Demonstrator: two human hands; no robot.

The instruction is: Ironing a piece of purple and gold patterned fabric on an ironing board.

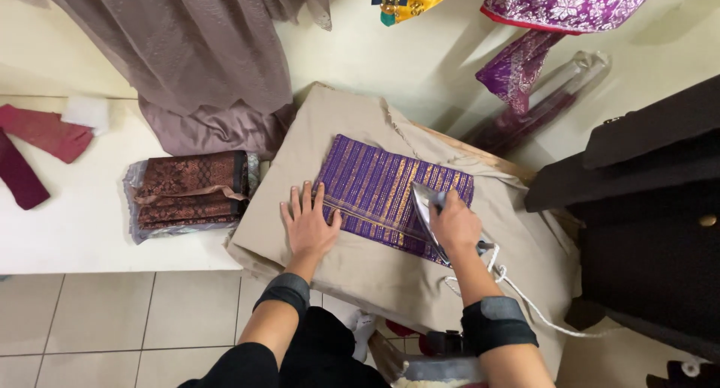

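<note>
Left hand [309, 224]: flat, fingers spread, palm pressing the near-left edge of the purple cloth [379, 189] and the beige cover under it.
Right hand [452, 224]: closed around the handle of an iron [427, 208]; the fingers hide most of the handle.
Purple cloth: folded, with gold stripes, lying on the beige cover [382, 275] of a low board, between the 2 hands.
Iron: its tip points away from the person and it rests on the right part of the cloth.
Cord [517, 294]: white, trailing off the right edge of the cover.
Nearby: a packet of brown patterned fabric [191, 193] just left of the board; mauve drape [195, 65] hanging behind.
Risk 1: the iron is near the left fingertips, so a sideways pass could burn them.
Risk 2: a long pause could scorch the gold threads.
Risk 3: the loose cord could snag and jerk the iron.
</note>
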